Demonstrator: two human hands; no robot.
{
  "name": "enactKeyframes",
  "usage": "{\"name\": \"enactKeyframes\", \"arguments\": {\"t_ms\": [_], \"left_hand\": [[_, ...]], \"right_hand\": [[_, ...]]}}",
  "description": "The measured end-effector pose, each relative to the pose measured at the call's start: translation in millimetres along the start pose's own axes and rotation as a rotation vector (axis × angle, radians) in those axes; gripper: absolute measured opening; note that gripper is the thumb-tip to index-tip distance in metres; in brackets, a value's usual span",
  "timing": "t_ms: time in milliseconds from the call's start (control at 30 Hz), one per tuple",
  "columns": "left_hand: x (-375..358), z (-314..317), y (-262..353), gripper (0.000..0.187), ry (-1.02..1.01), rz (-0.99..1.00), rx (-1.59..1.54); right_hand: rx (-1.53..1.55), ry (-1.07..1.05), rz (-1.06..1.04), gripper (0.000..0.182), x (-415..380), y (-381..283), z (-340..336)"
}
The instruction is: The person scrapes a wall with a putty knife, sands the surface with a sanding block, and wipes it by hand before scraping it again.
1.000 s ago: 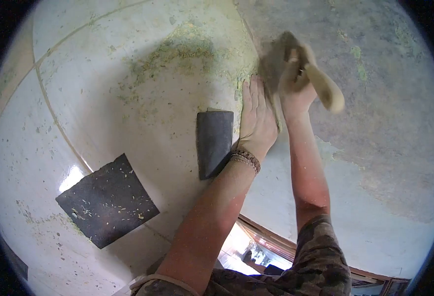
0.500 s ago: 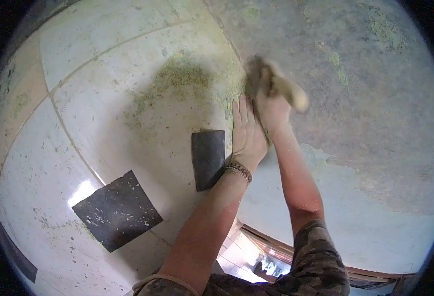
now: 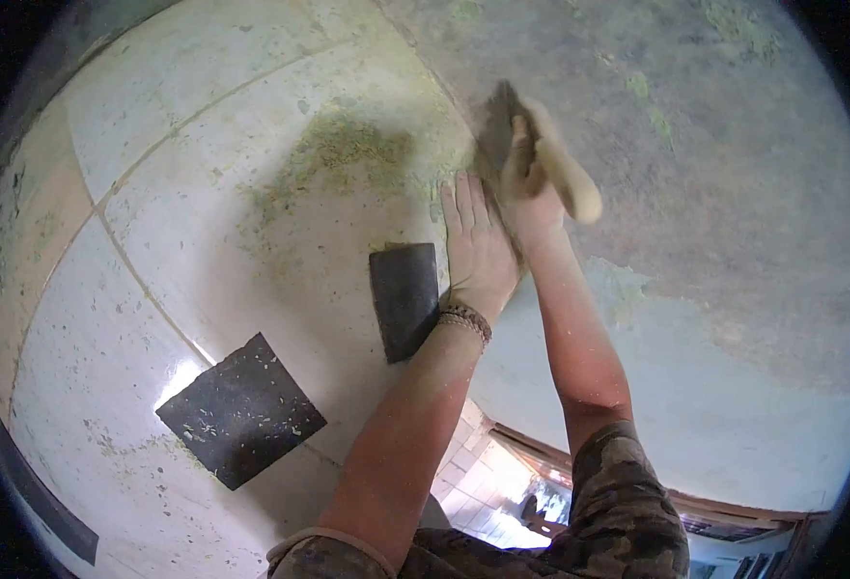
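My right hand (image 3: pixel 531 198) is wrapped round a scraper with a pale rounded handle (image 3: pixel 571 179) and a dark flat blade (image 3: pixel 498 125). The blade lies against the worn grey wall (image 3: pixel 695 193), low down near the floor joint, and is slightly blurred. Just left of it, my left hand (image 3: pixel 478 246) rests flat on the light tiled floor (image 3: pixel 203 193), fingers stretched forward along the foot of the wall. A bracelet (image 3: pixel 465 323) circles the left wrist. Beside that wrist lies a dark rectangular piece (image 3: pixel 405 301).
A dark squarish sheet (image 3: pixel 241 410) with pale flakes on it lies further left. Greenish-yellow flakes (image 3: pixel 343 154) are scattered over the tiles ahead of my hands. Another dark strip (image 3: pixel 46 492) is at the lower left. Patches of bare pale blue (image 3: pixel 714 425) show lower on the wall.
The scraper and my right hand have shifted slightly, and the blade shows more clearly. My left hand stays flat on the floor. The whole view has tilted a little.
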State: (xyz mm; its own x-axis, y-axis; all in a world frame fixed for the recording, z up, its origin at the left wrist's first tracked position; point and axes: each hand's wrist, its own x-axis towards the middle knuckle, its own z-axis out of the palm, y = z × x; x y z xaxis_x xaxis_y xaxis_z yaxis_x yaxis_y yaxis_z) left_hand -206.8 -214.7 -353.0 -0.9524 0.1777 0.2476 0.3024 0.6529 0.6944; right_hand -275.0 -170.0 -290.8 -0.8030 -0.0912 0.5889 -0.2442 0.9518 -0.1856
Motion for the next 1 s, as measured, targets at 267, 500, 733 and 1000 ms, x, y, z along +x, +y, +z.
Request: {"name": "enactKeyframes", "arguments": {"t_ms": [267,500,733,1000], "left_hand": [[-2.0,0.3,1.0,0.066,0.011,-0.074,0.056],[-7.5,15.4,4.4,0.062,-0.053,0.231,0.175],[-15.7,25.1,4.5,0.049,-0.085,0.364,0.345],[-49.9,20.9,17.7,0.047,-0.170,0.492,0.345]], "right_hand": [[0.092,0.051,0.343,0.025,-123.2,36.8,-119.2],[0.021,-0.144,0.584,0.018,-252.6,21.0,-182.7],[0.014,-0.392,0.663,0.024,-266.6,19.0,-178.0],[0.227,-0.587,0.464,0.029,-332.1,32.5,-181.1]]}}
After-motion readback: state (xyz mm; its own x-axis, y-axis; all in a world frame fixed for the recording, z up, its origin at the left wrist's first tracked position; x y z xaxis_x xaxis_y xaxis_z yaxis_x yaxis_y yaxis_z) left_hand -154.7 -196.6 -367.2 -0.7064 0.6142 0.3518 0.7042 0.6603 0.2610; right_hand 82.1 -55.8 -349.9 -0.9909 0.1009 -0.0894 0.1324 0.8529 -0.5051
